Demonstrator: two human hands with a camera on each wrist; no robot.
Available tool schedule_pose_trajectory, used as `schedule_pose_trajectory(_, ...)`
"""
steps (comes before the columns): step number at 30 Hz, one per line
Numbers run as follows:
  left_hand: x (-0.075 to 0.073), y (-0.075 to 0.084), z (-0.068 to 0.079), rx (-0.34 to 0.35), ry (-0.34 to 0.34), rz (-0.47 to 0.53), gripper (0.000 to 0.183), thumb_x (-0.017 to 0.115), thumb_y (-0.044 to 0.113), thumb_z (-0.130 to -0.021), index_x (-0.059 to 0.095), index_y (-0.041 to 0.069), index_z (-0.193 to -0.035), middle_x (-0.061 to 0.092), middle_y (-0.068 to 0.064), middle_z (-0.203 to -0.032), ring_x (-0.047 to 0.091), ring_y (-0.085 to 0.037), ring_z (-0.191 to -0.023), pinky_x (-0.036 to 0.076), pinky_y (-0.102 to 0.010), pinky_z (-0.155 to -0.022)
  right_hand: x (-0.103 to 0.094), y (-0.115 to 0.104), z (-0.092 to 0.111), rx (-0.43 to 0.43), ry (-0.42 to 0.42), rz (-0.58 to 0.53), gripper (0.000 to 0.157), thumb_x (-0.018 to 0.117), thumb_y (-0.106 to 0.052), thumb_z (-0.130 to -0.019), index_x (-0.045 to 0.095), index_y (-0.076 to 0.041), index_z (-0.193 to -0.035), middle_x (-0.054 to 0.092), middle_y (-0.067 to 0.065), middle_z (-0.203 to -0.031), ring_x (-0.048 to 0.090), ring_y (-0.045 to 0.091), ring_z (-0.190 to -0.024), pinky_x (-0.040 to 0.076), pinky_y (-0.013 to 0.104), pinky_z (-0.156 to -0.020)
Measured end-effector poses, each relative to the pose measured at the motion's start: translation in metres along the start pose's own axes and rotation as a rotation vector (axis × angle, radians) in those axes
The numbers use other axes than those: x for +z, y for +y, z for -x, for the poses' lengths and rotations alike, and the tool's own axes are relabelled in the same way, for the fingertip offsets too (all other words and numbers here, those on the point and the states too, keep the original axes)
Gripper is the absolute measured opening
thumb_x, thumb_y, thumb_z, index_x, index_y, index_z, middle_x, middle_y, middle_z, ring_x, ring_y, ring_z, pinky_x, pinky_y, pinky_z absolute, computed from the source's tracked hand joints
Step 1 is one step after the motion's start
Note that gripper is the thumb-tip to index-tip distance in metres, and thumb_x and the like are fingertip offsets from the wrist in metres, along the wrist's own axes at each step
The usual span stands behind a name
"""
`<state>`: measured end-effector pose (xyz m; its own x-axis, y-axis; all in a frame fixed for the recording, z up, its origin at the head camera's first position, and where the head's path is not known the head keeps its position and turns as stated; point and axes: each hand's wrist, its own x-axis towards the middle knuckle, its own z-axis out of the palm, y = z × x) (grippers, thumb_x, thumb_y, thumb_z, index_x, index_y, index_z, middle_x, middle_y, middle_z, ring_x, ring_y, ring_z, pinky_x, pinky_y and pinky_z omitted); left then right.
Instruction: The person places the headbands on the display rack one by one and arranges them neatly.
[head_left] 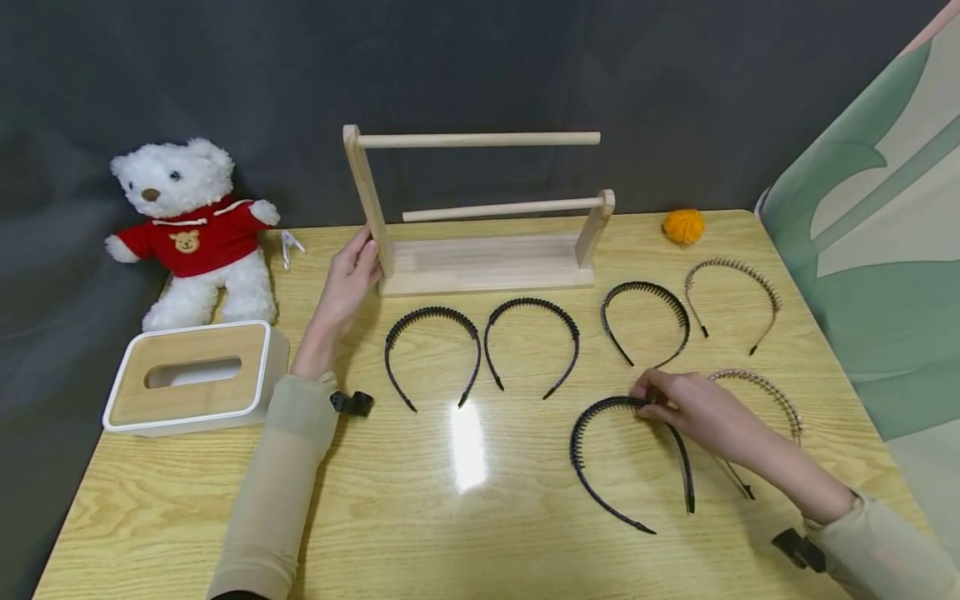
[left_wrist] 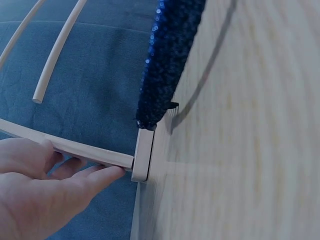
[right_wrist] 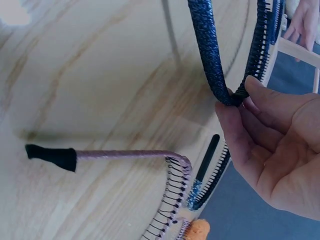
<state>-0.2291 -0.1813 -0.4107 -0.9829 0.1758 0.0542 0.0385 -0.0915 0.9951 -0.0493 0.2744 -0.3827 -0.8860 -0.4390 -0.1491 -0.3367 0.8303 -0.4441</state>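
My right hand pinches the top of a black toothed headband over the front right of the table. In the right wrist view this headband has a glittery dark-blue surface, with thumb and fingertips meeting on its bend. At the back, my left hand grips the left post of a pale wooden rack, near its base. The rack has two horizontal rods, the left one taller. Between hands and rack lie black headbands. A pinkish headband lies partly hidden behind my right forearm.
Another pinkish headband lies at the right, near an orange fluffy ball. On the left are a white teddy bear in a red sweater, a small white clip and a tissue box with a wooden lid.
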Motion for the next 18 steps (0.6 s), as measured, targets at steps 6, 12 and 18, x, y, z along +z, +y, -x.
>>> schedule_pose_trajectory(6,0.000,-0.001,0.000,-0.005,0.013,-0.011,0.053,0.036,0.009,-0.117,0.025,0.004,-0.169,0.027,-0.023,-0.172,0.032,-0.036,-0.157,0.033,-0.044,-0.127,-0.003,-0.004,0.004,0.004,-0.001,0.011,0.014,0.082,-0.009,-0.094,0.069,-0.009,-0.099,0.070,-0.009,-0.087,0.057,0.004,-0.073,0.053,0.030,-0.060)
schedule_pose_trajectory(12,0.000,-0.001,0.000,-0.003,0.021,-0.021,0.053,0.038,0.009,-0.117,0.028,0.006,-0.169,0.027,-0.019,-0.173,0.034,-0.037,-0.155,0.035,-0.043,-0.126,-0.009,-0.006,0.007,-0.019,0.031,-0.011,0.014,0.084,-0.008,-0.092,0.071,-0.009,-0.099,0.073,-0.009,-0.088,0.068,0.008,-0.077,0.059,0.030,-0.062)
schedule_pose_trajectory(18,-0.001,-0.001,0.002,0.008,0.013,-0.043,0.053,0.039,0.007,-0.117,0.029,0.006,-0.169,0.027,-0.018,-0.174,0.034,-0.038,-0.155,0.035,-0.044,-0.127,-0.017,-0.008,0.009,-0.070,0.086,0.010,0.016,0.086,-0.009,-0.089,0.075,-0.011,-0.101,0.075,-0.009,-0.090,0.073,0.010,-0.078,0.063,0.030,-0.065)
